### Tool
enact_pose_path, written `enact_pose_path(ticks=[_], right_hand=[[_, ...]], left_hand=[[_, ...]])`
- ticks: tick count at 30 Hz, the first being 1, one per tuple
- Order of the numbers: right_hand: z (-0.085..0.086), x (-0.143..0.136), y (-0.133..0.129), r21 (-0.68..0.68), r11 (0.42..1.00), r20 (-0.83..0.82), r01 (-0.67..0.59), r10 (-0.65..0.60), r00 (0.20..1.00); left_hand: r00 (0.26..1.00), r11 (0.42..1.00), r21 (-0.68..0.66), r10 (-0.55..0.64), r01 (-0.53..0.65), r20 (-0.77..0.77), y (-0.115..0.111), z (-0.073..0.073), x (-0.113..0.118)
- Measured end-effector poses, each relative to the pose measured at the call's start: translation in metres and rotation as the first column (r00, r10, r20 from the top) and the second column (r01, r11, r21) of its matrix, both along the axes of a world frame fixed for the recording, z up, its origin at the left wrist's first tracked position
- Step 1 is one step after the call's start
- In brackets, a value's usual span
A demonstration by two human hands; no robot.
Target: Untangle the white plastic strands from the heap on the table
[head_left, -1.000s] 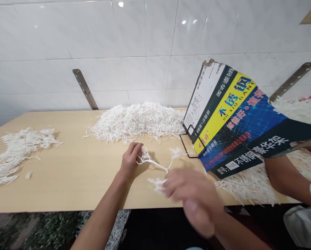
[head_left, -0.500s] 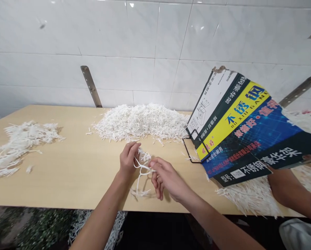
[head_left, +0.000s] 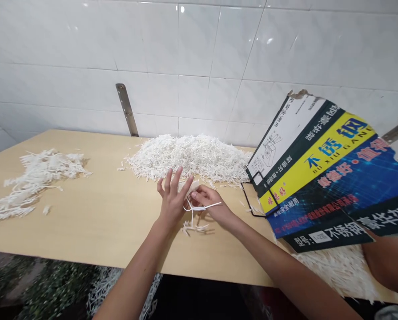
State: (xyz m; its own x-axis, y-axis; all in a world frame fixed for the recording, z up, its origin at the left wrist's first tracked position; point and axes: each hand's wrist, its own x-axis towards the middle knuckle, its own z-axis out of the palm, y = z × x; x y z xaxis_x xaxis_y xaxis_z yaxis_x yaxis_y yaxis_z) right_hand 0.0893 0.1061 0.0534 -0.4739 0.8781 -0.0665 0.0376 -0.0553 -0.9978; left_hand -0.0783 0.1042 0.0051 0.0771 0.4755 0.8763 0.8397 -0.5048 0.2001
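Observation:
My left hand (head_left: 174, 198) is raised over the middle of the table, its fingers spread, with white pieces against the thumb side. Beside it, my right hand (head_left: 209, 200) has its fingers closed on a small bunch of white pieces (head_left: 191, 186). A thin branching white strip (head_left: 199, 208) hangs by both hands. Below them, a few loose white pieces (head_left: 195, 228) lie on the table. Behind the hands a large heap of short white sticks (head_left: 188, 155) rests against the tiled wall.
The wooden table (head_left: 102, 213) bears a smaller pile of white strips (head_left: 48, 166) at left. A printed cardboard sheet (head_left: 322, 173) stands at right, held by a black wire frame (head_left: 250, 200). Behind it show more white pieces (head_left: 342, 269) and another person's arm (head_left: 388, 262).
My left hand's fingers have spread and lifted. My right hand has moved up against it, closing on the bunch. The whole view has shifted slightly.

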Motion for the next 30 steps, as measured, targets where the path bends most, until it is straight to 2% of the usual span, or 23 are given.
enact_pose_path(ticks=[3,5,7,9,13,16,17,19,20,23,25,26,27,30], right_hand=[[-0.013,0.000,0.011,0.110,0.989,-0.071,0.102,-0.094,0.993],[-0.023,0.000,0.014,0.083,0.989,-0.096,0.125,-0.117,0.988],[-0.032,0.002,0.016,-0.008,0.989,-0.127,0.148,-0.148,0.981],[-0.036,0.005,0.017,-0.073,0.976,-0.184,0.207,-0.217,0.959],[-0.038,0.010,0.020,-0.065,0.919,-0.287,0.388,-0.389,0.875],[-0.037,0.013,0.022,-0.042,0.876,-0.305,0.480,-0.468,0.829],[-0.037,0.013,0.022,-0.041,0.873,-0.312,0.487,-0.474,0.824],[-0.037,0.013,0.021,-0.044,0.878,-0.323,0.477,-0.465,0.824],[-0.038,0.012,0.019,-0.037,0.884,-0.323,0.466,-0.452,0.832],[-0.039,0.011,0.013,0.034,0.911,-0.280,0.411,-0.386,0.879],[-0.039,0.011,0.009,0.100,0.917,-0.241,0.385,-0.353,0.904],[-0.038,0.011,0.008,0.126,0.916,-0.229,0.381,-0.347,0.909],[-0.038,0.011,0.007,0.140,0.913,-0.226,0.383,-0.347,0.910],[-0.038,0.010,0.010,0.087,0.923,-0.241,0.374,-0.345,0.907]], left_hand=[[0.983,0.988,-0.101,-0.127,0.115,-0.131,-0.001,0.001,-0.001],[0.969,0.979,-0.151,-0.166,0.139,-0.185,0.001,0.001,0.001],[0.975,0.974,-0.190,-0.152,0.120,-0.164,0.003,0.000,0.003],[0.992,0.971,-0.222,-0.104,0.086,-0.070,0.004,-0.001,0.007],[0.981,0.964,-0.261,0.000,0.052,0.196,0.003,0.000,0.009],[0.896,0.958,-0.285,0.094,0.038,0.435,-0.003,0.005,0.007],[0.856,0.949,-0.308,0.100,0.072,0.508,-0.005,0.007,0.008],[0.768,0.904,-0.362,0.063,0.225,0.637,-0.009,0.011,0.010],[0.719,0.860,-0.391,0.040,0.329,0.694,-0.011,0.013,0.013],[0.596,0.656,-0.479,0.057,0.583,0.801,-0.012,0.018,0.024],[0.586,0.553,-0.523,0.077,0.648,0.807,-0.011,0.018,0.030],[0.588,0.535,-0.530,0.074,0.658,0.805,-0.010,0.017,0.032],[0.580,0.541,-0.520,0.072,0.661,0.812,-0.009,0.016,0.033],[0.493,0.596,-0.435,0.074,0.675,0.867,-0.005,0.011,0.030]])
